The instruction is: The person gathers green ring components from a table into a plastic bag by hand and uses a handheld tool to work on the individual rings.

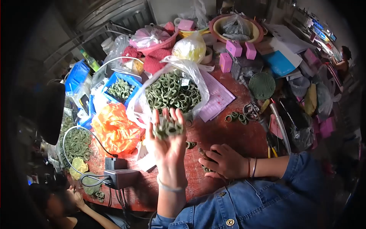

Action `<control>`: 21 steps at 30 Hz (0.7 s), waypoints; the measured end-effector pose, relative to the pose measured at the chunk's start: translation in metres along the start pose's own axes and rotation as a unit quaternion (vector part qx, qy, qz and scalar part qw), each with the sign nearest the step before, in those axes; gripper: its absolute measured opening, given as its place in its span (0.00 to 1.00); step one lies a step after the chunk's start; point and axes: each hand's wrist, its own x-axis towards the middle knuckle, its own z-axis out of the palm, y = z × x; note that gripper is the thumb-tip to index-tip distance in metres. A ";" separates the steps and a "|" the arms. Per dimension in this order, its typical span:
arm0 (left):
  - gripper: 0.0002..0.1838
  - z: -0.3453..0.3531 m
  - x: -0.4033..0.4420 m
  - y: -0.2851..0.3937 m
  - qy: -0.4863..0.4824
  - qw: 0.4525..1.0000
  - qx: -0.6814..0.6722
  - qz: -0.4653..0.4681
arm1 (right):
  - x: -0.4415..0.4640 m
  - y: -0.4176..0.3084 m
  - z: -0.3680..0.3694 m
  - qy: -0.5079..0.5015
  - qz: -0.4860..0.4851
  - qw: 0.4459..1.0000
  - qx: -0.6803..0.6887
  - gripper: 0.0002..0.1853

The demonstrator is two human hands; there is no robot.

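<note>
My left hand (166, 147) is turned palm up in front of a clear plastic bag, with several small dull-green rings (167, 128) cupped in the palm and curled fingers. The open bag (204, 86) is full of similar green rings (173, 91). On the red tabletop (194, 175), my right hand (227, 162) is closed over a few more green rings (207, 168), mostly hidden under its fingers. A couple of loose rings (190, 145) lie between the two hands.
Left of the bag are a blue bin (121, 87) of rings, an orange plastic bag (116, 129) and black power adapters (121, 178). Pink paper (217, 95), pink blocks (233, 48) and tools (280, 124) lie to the right. Another person's hand (77, 198) shows at lower left.
</note>
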 end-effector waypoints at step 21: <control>0.19 -0.054 0.037 0.044 0.026 0.746 0.586 0.316 | 0.132 0.054 -0.046 0.076 0.038 0.989 0.122 0.14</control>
